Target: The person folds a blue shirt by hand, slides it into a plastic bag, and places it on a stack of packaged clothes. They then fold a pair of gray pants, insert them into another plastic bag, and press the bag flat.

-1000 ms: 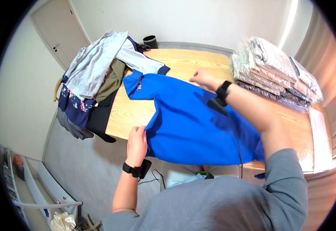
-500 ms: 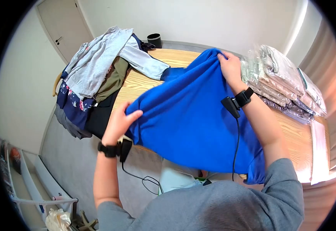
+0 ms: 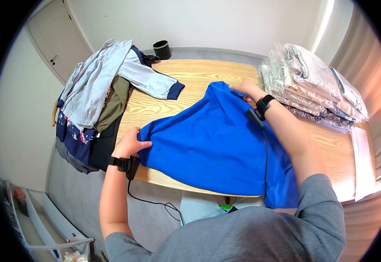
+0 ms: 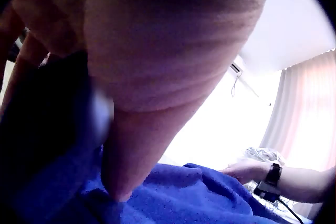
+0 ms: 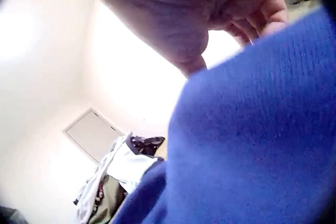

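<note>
Both my hands pinch the blue shirt [image 3: 212, 144], spread mid-table.

My left hand [image 3: 128, 146] grips its 9 o'clock edge, my right hand [image 3: 245, 88] the 1 o'clock corner. Uneven tension could skew it, or drag it into the bagged clothes [image 3: 312, 83] at 2 o'clock.

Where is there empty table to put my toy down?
Bare wood shows on the table between the grey sleeve and the blue shirt, and beyond the shirt's far edge. The clothes pile and bagged stack crowd both ends.
</note>
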A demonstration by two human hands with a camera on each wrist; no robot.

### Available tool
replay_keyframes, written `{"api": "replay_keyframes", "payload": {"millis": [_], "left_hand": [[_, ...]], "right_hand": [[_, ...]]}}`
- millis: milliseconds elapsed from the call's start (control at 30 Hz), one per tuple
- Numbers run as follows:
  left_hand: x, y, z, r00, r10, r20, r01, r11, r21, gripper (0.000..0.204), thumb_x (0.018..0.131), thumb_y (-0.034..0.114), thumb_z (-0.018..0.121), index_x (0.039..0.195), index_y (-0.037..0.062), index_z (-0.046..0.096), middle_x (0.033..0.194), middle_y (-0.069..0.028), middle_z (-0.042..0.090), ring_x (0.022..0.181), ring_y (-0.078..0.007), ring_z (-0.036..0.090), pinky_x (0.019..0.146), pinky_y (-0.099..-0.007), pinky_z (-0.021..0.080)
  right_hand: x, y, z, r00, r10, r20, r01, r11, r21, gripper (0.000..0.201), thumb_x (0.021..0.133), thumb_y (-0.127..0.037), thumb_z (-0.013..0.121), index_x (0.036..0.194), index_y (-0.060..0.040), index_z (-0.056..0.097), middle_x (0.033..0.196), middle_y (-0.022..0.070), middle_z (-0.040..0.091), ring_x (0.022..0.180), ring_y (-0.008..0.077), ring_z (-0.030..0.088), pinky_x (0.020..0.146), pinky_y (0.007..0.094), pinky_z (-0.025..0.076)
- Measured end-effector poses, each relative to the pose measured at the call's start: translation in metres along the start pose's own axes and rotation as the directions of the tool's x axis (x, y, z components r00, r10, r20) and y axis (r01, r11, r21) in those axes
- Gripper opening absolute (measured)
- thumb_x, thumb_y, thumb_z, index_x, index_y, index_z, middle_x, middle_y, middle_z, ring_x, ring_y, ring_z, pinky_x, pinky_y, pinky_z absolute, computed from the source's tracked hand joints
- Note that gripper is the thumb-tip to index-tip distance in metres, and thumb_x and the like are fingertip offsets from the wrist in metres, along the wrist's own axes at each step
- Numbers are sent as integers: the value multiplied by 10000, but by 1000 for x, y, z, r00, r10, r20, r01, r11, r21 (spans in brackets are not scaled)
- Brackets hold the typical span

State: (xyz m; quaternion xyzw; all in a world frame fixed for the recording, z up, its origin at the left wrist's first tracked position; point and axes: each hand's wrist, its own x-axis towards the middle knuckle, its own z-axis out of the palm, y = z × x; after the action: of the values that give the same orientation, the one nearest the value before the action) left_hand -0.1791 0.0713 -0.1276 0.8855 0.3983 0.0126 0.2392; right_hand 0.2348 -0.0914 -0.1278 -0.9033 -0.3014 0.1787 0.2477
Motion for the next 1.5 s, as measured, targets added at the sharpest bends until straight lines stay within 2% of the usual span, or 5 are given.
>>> {"api": "replay_keyframes", "payload": {"millis": [367,500,767,1033,1500], "left_hand": [[-21,-22,0,957,94,-274,-146,974,-176,212,809,154,624,924,-23,636,748,-157,638,661,-228,607,623,-331,456],[-42,-4,-21,952,21,-306,-128,934,-333,169,847,150,594,898,-10,616,629,-40,545,517,-114,488,487,-266,385],[-92,18,-65,918,0,-396,-336,526,-781,259,903,154,539,1138,47,559,730,66,527,496,3,387,418,-167,293],[6,1,-62,953,-139,-269,-102,689,-718,422,908,238,540,1252,13,443,958,-56,596,715,-60,546,617,-183,446],[-108,18,104,990,-28,-135,-64,774,-630,366,799,174,685,1097,-7,576,956,-89,589,838,-155,549,767,-273,450]], "right_hand": [[6,12,-7,959,-280,-47,249,909,-335,203,817,-168,586,915,7,616,818,158,658,742,247,642,631,355,498],[-40,-17,-55,964,-202,-173,260,852,455,193,875,-106,475,1000,6,570,715,113,651,561,190,628,523,302,497],[-100,-49,-121,226,-374,-899,939,330,99,160,944,-116,449,1075,-26,442,1256,130,524,998,133,536,865,261,445],[-19,-45,-84,893,-303,-333,393,886,247,650,854,-67,485,1432,-108,190,1368,211,389,1252,288,396,989,348,355],[-278,179,-95,993,-66,92,38,959,281,301,898,-197,554,1101,26,544,888,47,614,829,99,572,723,231,442]]}}
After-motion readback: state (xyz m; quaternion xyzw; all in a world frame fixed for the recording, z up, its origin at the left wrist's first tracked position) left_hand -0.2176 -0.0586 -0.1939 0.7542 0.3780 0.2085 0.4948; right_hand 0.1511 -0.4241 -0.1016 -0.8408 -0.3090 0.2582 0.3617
